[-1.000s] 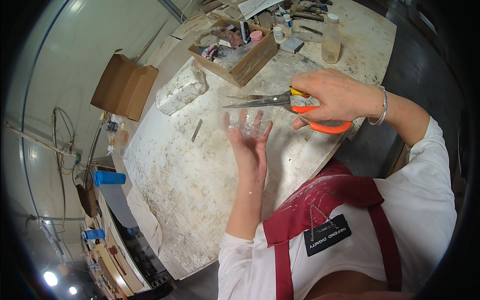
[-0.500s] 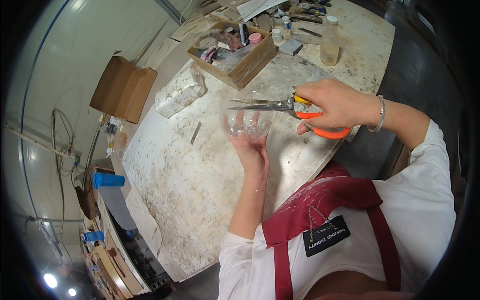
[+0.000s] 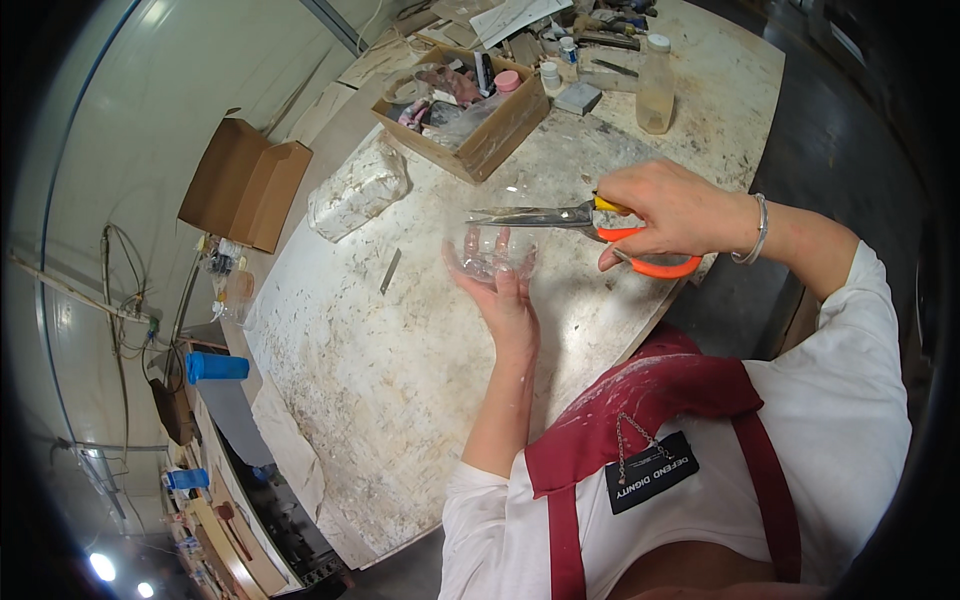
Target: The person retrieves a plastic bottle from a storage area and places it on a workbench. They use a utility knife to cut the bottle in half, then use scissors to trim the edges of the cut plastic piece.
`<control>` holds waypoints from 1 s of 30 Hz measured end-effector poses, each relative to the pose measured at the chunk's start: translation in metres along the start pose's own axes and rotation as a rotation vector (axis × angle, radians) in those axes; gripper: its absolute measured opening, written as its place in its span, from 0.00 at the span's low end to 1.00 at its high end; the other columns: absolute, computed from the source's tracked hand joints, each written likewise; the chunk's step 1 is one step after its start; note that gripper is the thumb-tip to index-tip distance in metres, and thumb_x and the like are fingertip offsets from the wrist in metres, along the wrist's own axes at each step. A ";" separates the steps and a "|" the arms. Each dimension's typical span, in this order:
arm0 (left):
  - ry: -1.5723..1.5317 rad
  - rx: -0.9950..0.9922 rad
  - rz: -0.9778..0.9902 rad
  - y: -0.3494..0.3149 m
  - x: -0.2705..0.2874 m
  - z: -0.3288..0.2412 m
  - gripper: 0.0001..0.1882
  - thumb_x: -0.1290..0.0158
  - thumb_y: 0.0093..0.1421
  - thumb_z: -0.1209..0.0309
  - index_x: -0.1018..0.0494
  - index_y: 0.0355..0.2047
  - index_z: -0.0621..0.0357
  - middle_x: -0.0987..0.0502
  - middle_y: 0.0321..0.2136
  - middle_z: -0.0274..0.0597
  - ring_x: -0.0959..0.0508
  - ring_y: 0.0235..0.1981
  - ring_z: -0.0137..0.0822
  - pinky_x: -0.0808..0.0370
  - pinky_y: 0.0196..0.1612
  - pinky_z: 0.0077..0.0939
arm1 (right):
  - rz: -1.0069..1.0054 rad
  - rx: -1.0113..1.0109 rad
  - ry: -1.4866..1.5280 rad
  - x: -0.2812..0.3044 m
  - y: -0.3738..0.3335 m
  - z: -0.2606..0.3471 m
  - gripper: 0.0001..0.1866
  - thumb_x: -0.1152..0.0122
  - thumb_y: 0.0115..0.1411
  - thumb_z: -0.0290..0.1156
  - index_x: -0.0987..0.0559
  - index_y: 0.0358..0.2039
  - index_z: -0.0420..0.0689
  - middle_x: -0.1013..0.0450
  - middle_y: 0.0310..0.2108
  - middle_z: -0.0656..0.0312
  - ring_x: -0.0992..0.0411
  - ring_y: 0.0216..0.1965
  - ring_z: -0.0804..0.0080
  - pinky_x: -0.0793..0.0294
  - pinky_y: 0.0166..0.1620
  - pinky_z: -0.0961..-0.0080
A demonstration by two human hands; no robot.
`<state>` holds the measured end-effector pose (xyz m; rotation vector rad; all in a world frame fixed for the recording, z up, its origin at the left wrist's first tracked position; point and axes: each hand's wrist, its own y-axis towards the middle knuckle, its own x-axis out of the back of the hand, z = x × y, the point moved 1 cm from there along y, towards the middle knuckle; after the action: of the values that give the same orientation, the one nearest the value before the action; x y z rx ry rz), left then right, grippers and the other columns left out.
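A clear, rounded plastic container (image 3: 488, 264), perhaps a bottle bottom, rests in my left hand (image 3: 512, 308). My fingers show through its wall, and the thumb presses on its near side. My right hand (image 3: 668, 208) is closed round the handles of a pair of scissors (image 3: 548, 216), one loop orange and the other yellow. The steel blades point left across the container's upper rim, slightly apart. Whether they bite into the plastic cannot be made out, since the clear edge is hard to see.
Beyond my hands stands an open cardboard box (image 3: 462, 150) of mixed items. A white wrapped block (image 3: 358, 190) lies left of it, and a thin metal strip (image 3: 390, 271) lies on the stained table (image 3: 350, 400). A bottle of yellowish liquid (image 3: 655, 90) stands at the far right.
My left thumb has come up onto the plastic container, which has tilted a little. The scissors have shifted slightly to the right, and their blades have drawn closer together.
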<state>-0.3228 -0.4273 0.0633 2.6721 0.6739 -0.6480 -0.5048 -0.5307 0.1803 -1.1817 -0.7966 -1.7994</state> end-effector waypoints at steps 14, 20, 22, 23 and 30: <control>-0.347 0.548 0.254 0.027 0.032 -0.008 0.46 0.43 0.50 0.43 0.55 0.65 0.31 0.41 0.59 0.47 0.33 0.54 0.54 0.28 0.50 0.52 | -0.112 0.071 -0.104 -0.002 -0.027 -0.012 0.30 0.37 0.46 0.57 0.32 0.28 0.39 0.32 0.28 0.55 0.31 0.30 0.53 0.33 0.30 0.64; -0.266 0.415 0.085 0.018 0.007 -0.002 0.44 0.39 0.45 0.43 0.44 0.61 0.35 0.41 0.59 0.45 0.35 0.56 0.54 0.32 0.53 0.52 | -0.068 -0.025 -0.114 0.006 -0.028 -0.010 0.31 0.38 0.47 0.58 0.32 0.29 0.39 0.32 0.28 0.54 0.31 0.31 0.52 0.33 0.30 0.62; -0.295 0.451 0.113 0.021 0.010 0.005 0.44 0.39 0.46 0.43 0.45 0.61 0.35 0.42 0.59 0.44 0.35 0.56 0.53 0.32 0.53 0.51 | -0.091 -0.010 -0.139 0.009 -0.026 -0.009 0.31 0.38 0.47 0.59 0.32 0.29 0.39 0.31 0.28 0.54 0.30 0.31 0.52 0.33 0.30 0.61; -0.309 0.468 0.127 0.022 0.011 0.007 0.44 0.39 0.46 0.43 0.45 0.61 0.34 0.42 0.59 0.44 0.34 0.56 0.53 0.32 0.53 0.51 | -0.108 0.006 -0.154 0.012 -0.026 -0.008 0.31 0.39 0.47 0.59 0.32 0.29 0.39 0.31 0.28 0.54 0.30 0.31 0.52 0.33 0.31 0.61; -0.261 0.378 0.120 0.018 0.001 0.007 0.45 0.40 0.48 0.44 0.50 0.62 0.34 0.42 0.59 0.43 0.34 0.55 0.51 0.32 0.53 0.49 | -0.056 -0.033 -0.098 0.016 -0.023 -0.003 0.30 0.39 0.48 0.58 0.32 0.26 0.38 0.30 0.27 0.52 0.30 0.32 0.51 0.33 0.32 0.61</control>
<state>-0.3151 -0.4452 0.0602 2.8555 0.3432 -1.1636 -0.5295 -0.5273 0.1928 -1.2893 -0.8671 -1.8176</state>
